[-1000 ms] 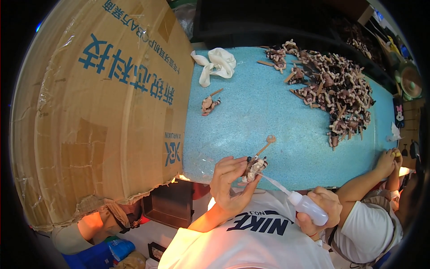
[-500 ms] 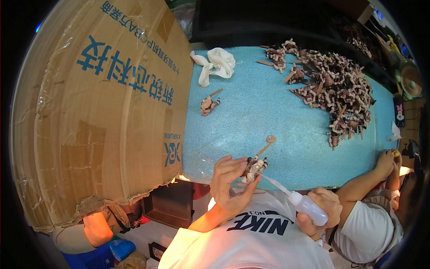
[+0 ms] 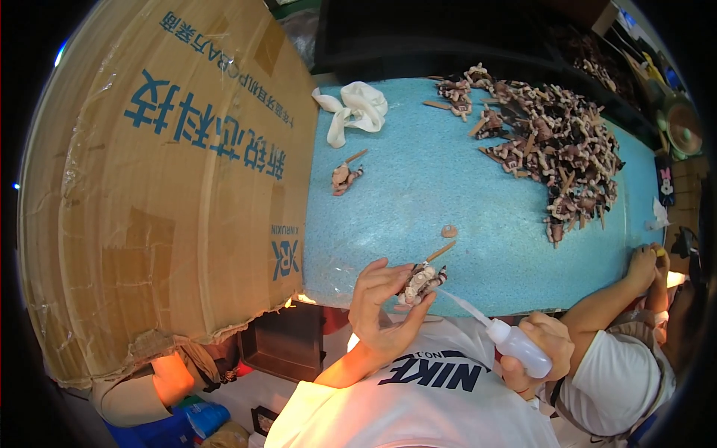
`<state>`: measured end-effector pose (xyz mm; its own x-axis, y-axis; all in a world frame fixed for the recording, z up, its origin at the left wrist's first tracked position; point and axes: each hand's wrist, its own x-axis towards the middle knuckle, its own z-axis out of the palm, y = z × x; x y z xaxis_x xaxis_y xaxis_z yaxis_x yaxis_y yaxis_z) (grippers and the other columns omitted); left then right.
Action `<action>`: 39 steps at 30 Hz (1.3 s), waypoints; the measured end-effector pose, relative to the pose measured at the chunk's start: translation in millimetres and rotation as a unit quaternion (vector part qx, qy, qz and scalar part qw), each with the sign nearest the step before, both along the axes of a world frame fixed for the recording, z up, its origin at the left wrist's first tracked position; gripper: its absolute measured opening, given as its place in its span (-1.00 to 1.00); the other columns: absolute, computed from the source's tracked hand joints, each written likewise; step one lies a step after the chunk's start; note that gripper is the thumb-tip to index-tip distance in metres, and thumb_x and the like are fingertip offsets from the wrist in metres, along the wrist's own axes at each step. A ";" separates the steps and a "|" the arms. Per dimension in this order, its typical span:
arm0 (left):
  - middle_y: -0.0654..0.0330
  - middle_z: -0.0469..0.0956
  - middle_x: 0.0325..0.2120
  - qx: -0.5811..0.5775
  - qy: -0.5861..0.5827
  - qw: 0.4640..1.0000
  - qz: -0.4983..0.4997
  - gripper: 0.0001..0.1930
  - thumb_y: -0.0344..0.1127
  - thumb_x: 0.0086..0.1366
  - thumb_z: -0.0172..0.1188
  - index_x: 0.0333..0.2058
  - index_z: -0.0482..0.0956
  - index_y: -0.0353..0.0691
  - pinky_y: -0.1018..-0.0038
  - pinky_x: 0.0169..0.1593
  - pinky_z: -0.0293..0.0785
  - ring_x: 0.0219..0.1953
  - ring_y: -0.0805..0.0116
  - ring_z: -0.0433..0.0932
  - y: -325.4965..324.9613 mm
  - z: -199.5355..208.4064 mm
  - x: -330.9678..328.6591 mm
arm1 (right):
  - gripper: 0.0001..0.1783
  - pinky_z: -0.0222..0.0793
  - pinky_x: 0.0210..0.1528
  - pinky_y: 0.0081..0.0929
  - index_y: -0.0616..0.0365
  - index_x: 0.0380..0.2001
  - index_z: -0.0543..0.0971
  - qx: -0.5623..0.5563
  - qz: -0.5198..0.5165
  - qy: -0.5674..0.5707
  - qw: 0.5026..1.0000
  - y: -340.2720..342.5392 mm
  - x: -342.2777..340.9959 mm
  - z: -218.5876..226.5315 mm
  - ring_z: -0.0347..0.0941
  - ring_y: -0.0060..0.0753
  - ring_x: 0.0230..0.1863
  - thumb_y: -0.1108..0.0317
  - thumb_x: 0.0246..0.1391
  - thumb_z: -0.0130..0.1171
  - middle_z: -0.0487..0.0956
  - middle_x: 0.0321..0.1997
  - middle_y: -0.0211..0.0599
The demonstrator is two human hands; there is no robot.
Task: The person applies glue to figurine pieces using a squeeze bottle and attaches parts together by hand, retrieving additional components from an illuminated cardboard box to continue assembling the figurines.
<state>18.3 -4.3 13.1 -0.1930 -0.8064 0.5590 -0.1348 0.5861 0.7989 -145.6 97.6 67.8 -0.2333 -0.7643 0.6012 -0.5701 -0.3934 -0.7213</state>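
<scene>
A small painted figurine [image 3: 423, 286] with a tan stick-like part is pinched between the fingers and thumb of my left hand [image 3: 379, 302], just over the near edge of the blue table. My right hand [image 3: 551, 342] is wrapped round a translucent squeeze bottle [image 3: 524, 351], whose long thin nozzle points left at the figurine. The nozzle tip lies close beside the figurine; whether it touches I cannot tell. Beyond the stick, a small round tan piece [image 3: 449, 231] rests on the table. Another figurine [image 3: 346, 179] lies on its own farther left.
A big cardboard box [image 3: 172, 201] walls off the left side. On the blue table [image 3: 403, 187] are a crumpled white cloth [image 3: 358, 108] and, at right, a heap of figurines [image 3: 571, 149]. A co-worker's arm [image 3: 609, 299] reaches in at right. Below the box is a dark tray [image 3: 280, 343].
The squeeze bottle has drawn back slightly to the right. The figurine has shifted a little in my left fingers, and its stick now shows apart from the round piece.
</scene>
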 end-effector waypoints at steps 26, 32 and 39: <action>0.10 0.54 -0.33 0.030 0.014 0.999 -0.019 -0.53 -0.54 -0.18 0.36 -0.24 0.39 -0.24 0.16 0.00 0.28 -0.26 0.27 0.53 3.8 -2.2 1.4 | -0.53 0.08 -0.81 -0.57 0.31 -0.27 0.42 0.004 -0.003 0.067 0.998 -2.5 -0.9 2.9 0.20 -0.43 -0.83 0.32 -0.26 0.36 0.33 -0.80 -0.36; 0.09 0.54 -0.32 0.042 0.024 0.999 -0.023 -0.52 -0.55 -0.19 0.36 -0.23 0.38 -0.23 0.17 0.01 0.27 -0.26 0.28 0.52 4.4 -1.7 -0.5 | -0.50 0.08 -0.80 -0.58 0.28 -0.25 0.41 0.003 0.003 0.034 0.999 -3.6 0.0 1.3 0.20 -0.42 -0.82 0.32 -0.28 0.37 0.34 -0.78 -0.36; 0.11 0.38 -0.32 0.026 -0.005 0.998 -0.053 -0.44 -0.61 -0.19 0.32 -0.15 0.31 -0.25 0.08 0.07 0.21 -0.24 0.22 0.48 3.5 -3.0 3.1 | -0.50 0.07 -0.81 -0.58 0.34 -0.26 0.41 -0.019 0.019 0.054 0.998 -5.1 -3.4 0.5 0.19 -0.44 -0.82 0.35 -0.29 0.37 0.33 -0.78 -0.36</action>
<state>21.4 -0.8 10.1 -0.2845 -0.8085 0.5151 -0.0816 0.5558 0.8273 -149.0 92.5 68.3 -0.1367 -0.7469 0.6508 -0.6286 -0.4423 -0.6397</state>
